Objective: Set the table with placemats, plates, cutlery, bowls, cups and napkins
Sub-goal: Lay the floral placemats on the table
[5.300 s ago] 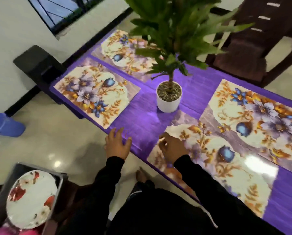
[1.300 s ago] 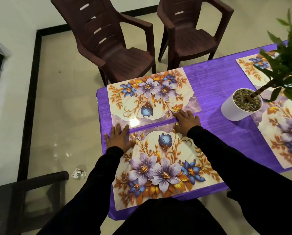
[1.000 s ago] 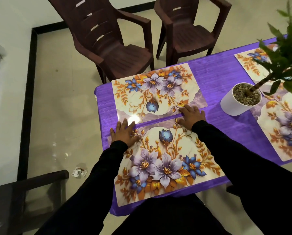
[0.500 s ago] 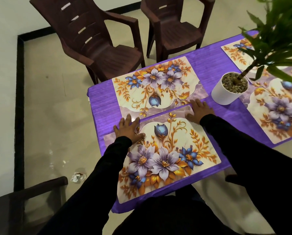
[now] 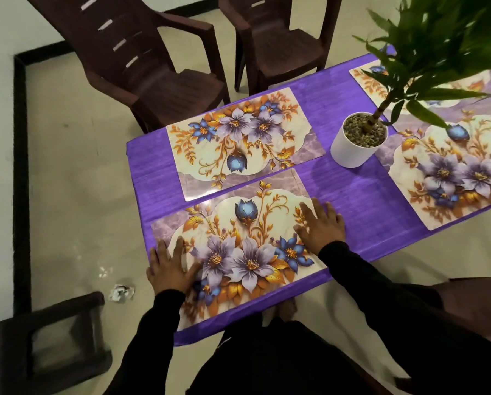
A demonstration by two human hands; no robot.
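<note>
Both hands have slid from the far edge toward me: my left hand (image 5: 168, 269) and right hand (image 5: 321, 226) press flat, fingers straight, gripping nothing, on the near glossy floral rectangular placemat (image 5: 238, 243) at the purple tablecloth (image 5: 361, 195) end, which I judge thin, light, flexible and slippery, best lifted by an edge.

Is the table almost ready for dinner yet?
Not yet. Four flowery placemats lie on the purple table. Both hands, left and right, press flat on the nearest placemat. No plates, cutlery, bowls, cups or napkins show on the table.
</note>
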